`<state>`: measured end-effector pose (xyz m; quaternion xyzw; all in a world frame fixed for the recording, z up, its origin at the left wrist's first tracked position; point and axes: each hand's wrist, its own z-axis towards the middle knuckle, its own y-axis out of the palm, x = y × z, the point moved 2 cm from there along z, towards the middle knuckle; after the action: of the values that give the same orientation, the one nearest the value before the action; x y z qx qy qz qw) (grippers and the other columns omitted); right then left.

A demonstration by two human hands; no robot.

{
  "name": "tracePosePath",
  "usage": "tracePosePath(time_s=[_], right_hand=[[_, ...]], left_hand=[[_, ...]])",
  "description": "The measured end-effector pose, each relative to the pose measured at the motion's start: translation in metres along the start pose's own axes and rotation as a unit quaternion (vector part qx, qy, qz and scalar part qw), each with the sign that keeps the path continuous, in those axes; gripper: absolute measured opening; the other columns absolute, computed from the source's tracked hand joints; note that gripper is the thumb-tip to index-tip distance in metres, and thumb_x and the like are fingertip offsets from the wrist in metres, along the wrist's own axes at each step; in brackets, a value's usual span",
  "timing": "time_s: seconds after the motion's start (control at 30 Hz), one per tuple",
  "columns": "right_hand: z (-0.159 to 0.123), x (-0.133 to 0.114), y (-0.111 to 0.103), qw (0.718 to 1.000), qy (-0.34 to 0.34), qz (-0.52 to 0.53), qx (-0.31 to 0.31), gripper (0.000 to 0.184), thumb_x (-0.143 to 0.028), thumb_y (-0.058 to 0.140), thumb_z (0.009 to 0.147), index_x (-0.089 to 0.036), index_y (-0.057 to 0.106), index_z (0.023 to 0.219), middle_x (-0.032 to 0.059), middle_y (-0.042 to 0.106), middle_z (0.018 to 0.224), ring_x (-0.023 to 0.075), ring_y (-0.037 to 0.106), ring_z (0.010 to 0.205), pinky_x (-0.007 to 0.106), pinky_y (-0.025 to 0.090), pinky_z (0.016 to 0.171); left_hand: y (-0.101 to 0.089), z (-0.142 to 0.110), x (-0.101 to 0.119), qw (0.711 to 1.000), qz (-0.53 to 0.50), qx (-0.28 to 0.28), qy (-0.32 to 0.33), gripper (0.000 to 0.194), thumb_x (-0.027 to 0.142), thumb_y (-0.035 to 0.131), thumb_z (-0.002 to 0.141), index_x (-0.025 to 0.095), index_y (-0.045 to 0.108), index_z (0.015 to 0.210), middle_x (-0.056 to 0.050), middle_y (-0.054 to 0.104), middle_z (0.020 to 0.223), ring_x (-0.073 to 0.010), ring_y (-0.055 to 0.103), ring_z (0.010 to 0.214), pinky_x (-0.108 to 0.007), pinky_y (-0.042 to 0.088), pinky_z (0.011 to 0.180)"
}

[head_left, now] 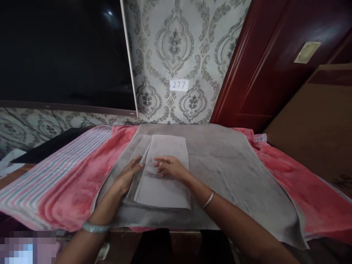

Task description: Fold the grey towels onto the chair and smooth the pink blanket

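Observation:
A light grey cloth (166,192), folded into a long rectangle, lies left of the middle on a large spread grey cloth (220,168). Along its left side, other grey layers show, slightly offset from the top one. My left hand (128,177) is at that left edge, fingers extended and apart, with nothing visibly gripped. Over the folded cloth's middle is my right hand (171,167), palm down with loosely spread fingers. Whether its fingertips touch the fabric, I cannot tell.
Under the grey cloth lie pink plush fabric (82,190) and striped fabric (35,183). A dark screen (60,55) stands at the back left. On the right are a cardboard box (313,110) and a dark red door (264,62). A paper label (179,85) is on the wall.

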<state>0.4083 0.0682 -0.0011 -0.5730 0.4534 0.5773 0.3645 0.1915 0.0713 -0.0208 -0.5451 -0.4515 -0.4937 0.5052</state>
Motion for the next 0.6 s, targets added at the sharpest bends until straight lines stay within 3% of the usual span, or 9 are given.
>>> tracePosePath(time_s=[0.1,0.2,0.27,0.33,0.43,0.53,0.6], right_hand=[[-0.009,-0.004,-0.051,0.977,-0.081,-0.150,0.128,0.037,-0.032,0.055,0.087,-0.020,0.068,0.120,0.0105,0.072,0.112,0.0216,0.068,0.097,0.038,0.058,0.084],[-0.016,0.000,-0.079,0.903,-0.160,-0.339,0.209,0.049,-0.031,0.046,0.092,-0.019,0.060,0.137,0.0136,0.062,0.138,0.0259,0.055,0.129,0.049,0.042,0.113],[-0.020,0.013,-0.077,0.854,-0.182,-0.452,0.183,0.056,-0.034,0.045,0.095,-0.018,0.050,0.149,0.0132,0.046,0.155,0.0270,0.039,0.145,0.051,0.029,0.121],[-0.023,0.029,-0.066,0.815,-0.164,-0.542,0.128,0.057,-0.036,0.045,0.098,-0.020,0.046,0.153,0.0103,0.035,0.162,0.0284,0.025,0.151,0.055,0.020,0.123],[-0.029,0.044,-0.050,0.777,-0.111,-0.613,0.090,0.053,-0.036,0.042,0.102,-0.026,0.045,0.154,0.0057,0.028,0.166,0.0291,0.017,0.154,0.059,0.014,0.123],[-0.031,0.042,-0.046,0.764,-0.087,-0.635,0.079,0.053,-0.037,0.041,0.104,-0.026,0.043,0.155,0.0056,0.025,0.167,0.0290,0.015,0.155,0.059,0.014,0.123],[-0.028,0.034,-0.047,0.763,-0.080,-0.639,0.061,0.052,-0.037,0.040,0.104,-0.026,0.043,0.155,0.0064,0.026,0.166,0.0299,0.016,0.154,0.061,0.014,0.122]], left_hand=[[0.009,0.010,0.003,0.997,0.072,-0.012,0.028,0.069,0.039,0.068,0.080,0.019,0.054,0.144,-0.012,0.048,0.156,-0.0333,0.043,0.144,-0.050,0.038,0.119],[0.020,0.016,0.004,0.987,0.132,-0.017,0.087,0.068,0.028,0.065,0.075,0.019,0.056,0.142,-0.011,0.053,0.151,-0.0313,0.044,0.144,-0.050,0.032,0.123],[0.024,0.015,0.002,0.986,0.145,-0.012,0.078,0.066,0.024,0.060,0.076,0.018,0.056,0.142,-0.010,0.056,0.149,-0.0297,0.051,0.139,-0.049,0.036,0.120],[0.024,0.010,0.002,0.988,0.146,-0.011,0.049,0.065,0.024,0.055,0.079,0.017,0.054,0.144,-0.010,0.059,0.146,-0.0285,0.057,0.132,-0.047,0.044,0.115],[0.019,-0.003,0.013,0.974,0.219,0.011,0.053,0.062,0.025,0.053,0.083,0.016,0.052,0.144,-0.010,0.061,0.142,-0.0296,0.059,0.129,-0.047,0.048,0.110],[0.021,-0.018,0.033,0.907,0.392,0.070,0.135,0.060,0.023,0.053,0.086,0.015,0.052,0.145,-0.015,0.051,0.151,-0.0351,0.052,0.136,-0.052,0.043,0.114],[0.032,-0.027,0.043,0.852,0.483,0.058,0.194,0.057,0.024,0.053,0.089,0.016,0.052,0.145,-0.017,0.046,0.155,-0.0365,0.046,0.141,-0.055,0.038,0.117]])
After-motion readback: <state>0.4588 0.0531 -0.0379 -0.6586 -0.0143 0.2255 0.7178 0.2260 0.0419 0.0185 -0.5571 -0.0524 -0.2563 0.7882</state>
